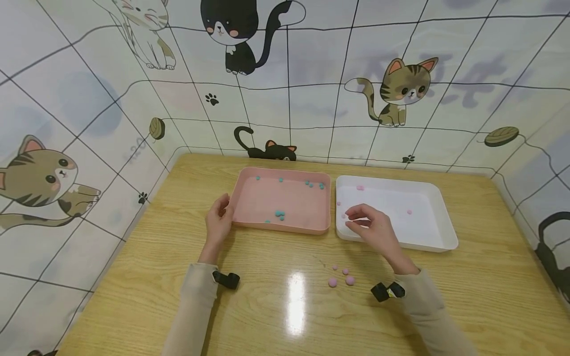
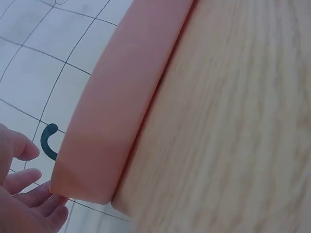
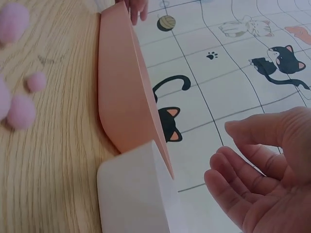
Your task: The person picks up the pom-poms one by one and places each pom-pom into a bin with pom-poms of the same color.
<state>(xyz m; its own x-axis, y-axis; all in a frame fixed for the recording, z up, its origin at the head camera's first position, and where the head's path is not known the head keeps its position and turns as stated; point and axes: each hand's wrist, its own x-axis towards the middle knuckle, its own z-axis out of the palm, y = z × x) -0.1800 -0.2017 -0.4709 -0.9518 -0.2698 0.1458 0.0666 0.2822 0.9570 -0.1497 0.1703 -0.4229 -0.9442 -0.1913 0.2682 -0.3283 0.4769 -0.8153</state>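
Beside the left end of a pink tray point(image 1: 280, 197) is my left hand point(image 1: 218, 218), its fingers loosely bent at the tray's outer corner; the left wrist view shows the fingertips right by that wall point(image 2: 97, 160). Several small teal pom-poms point(image 1: 279, 213) lie scattered inside this tray. My right hand point(image 1: 376, 230) hovers over the left part of a white tray point(image 1: 425, 227). Thumb and fingers are apart with nothing between them, also in the right wrist view point(image 3: 267, 170). A few small pink pom-poms point(image 1: 409, 212) lie in the white tray.
Several pink pom-poms point(image 1: 332, 282) of different sizes lie on the wooden table point(image 1: 267, 306) in front of the trays. The two trays stand side by side with a narrow gap. Behind them rises a wall covering point(image 1: 311, 109) with cat drawings. A black object point(image 1: 552, 252) shows at the right edge.
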